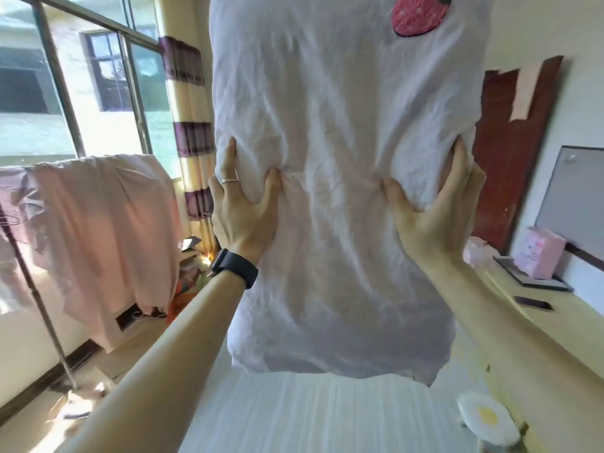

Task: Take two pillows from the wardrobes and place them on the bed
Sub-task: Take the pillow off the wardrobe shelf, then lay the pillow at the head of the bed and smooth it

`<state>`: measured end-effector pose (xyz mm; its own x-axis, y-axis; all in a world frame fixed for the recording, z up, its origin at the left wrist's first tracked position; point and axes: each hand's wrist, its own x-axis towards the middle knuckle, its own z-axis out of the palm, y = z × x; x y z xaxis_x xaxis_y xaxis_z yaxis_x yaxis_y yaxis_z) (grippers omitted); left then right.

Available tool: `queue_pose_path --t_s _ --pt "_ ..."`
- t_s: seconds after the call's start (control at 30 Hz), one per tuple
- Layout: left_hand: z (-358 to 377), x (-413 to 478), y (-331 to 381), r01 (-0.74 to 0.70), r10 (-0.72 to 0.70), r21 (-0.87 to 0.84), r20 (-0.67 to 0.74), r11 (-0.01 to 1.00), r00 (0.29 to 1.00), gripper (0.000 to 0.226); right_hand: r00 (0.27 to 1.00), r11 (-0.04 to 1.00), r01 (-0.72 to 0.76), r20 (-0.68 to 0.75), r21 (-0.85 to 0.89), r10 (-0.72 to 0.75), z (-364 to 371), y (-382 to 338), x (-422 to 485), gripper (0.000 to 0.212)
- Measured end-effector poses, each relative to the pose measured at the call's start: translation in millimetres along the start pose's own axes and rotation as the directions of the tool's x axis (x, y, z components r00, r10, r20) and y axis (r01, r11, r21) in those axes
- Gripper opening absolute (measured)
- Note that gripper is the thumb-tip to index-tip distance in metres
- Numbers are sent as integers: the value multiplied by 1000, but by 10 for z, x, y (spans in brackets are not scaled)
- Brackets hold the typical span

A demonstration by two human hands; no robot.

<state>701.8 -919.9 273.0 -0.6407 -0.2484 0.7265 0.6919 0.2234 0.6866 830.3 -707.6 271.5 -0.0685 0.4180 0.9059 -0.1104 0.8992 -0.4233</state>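
Pillow [343, 197] is hanging upright in mid-air at the centre of the view, gripped on both sides and filling most of the upper frame. Closest in, two bare forearms are reaching up from 7 and 5 o'clock. Below the pillow's bottom edge, the bed [310, 416] is lying at 6 o'clock, pale and striped, not touching the pillow. A round daisy cushion [487, 416] is sitting at the bed's 4 o'clock corner.

The left hand [242, 217], wearing a ring and a dark watch [235, 268], is clamping the pillow's left edge: its thumb is digging into the front cloth while its fingers [228, 158] are wrapping behind. The right hand [434, 217] is mirroring it on the right edge, thumb pressed into the front, fingers curled round the side.

High at 1 o'clock a strawberry patch [420, 14] is showing on the pillowcase.

Farther off, at 3 o'clock, a counter [555, 318] is carrying a pink box [539, 256] and a dark phone [532, 303]. At 9 o'clock a pink sheet [108, 230] is draping over a rack, with a window [65, 76] and striped curtain [189, 125] behind.
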Motion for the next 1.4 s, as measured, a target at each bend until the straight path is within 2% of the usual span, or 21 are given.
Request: queue_pose_path --t_s 0.13,0.27,0.43,0.6,0.83,1.0,1.2,1.4 --pt "-426 427 -611 15 6 167 -126 986 992 71 990 979 -63 136 196 37 1082 -188 -225 101" --pt "-1020 707 -1167 69 35 347 -285 935 958 75 950 907 -150 311 395 21 2136 -578 -558 102" --pt "-1748 864 -1653 206 112 578 -466 790 878 72 863 755 -288 501 589 -61 3296 -1155 -1117 103" --pt "-1918 858 -1964 331 236 706 -576 626 782 70 769 563 -415 606 715 -203 4261 -1397 -1577 103" --pt "-1433 954 -2419 568 230 670 -719 478 655 70 658 385 -508 636 770 -403 5314 -1302 -1744 103" --pt "-1187 1056 -2724 634 204 622 -769 461 606 71 611 338 -550 644 764 -461 5862 -1218 -1880 106" --pt "-1074 1111 -3137 717 167 590 -802 370 574 71 543 351 -585 674 731 -500 6340 -1213 -2150 107" --pt "-1235 1023 -3890 808 53 514 -851 288 522 73 397 445 -593 725 671 -563 6817 -1245 -2737 105"
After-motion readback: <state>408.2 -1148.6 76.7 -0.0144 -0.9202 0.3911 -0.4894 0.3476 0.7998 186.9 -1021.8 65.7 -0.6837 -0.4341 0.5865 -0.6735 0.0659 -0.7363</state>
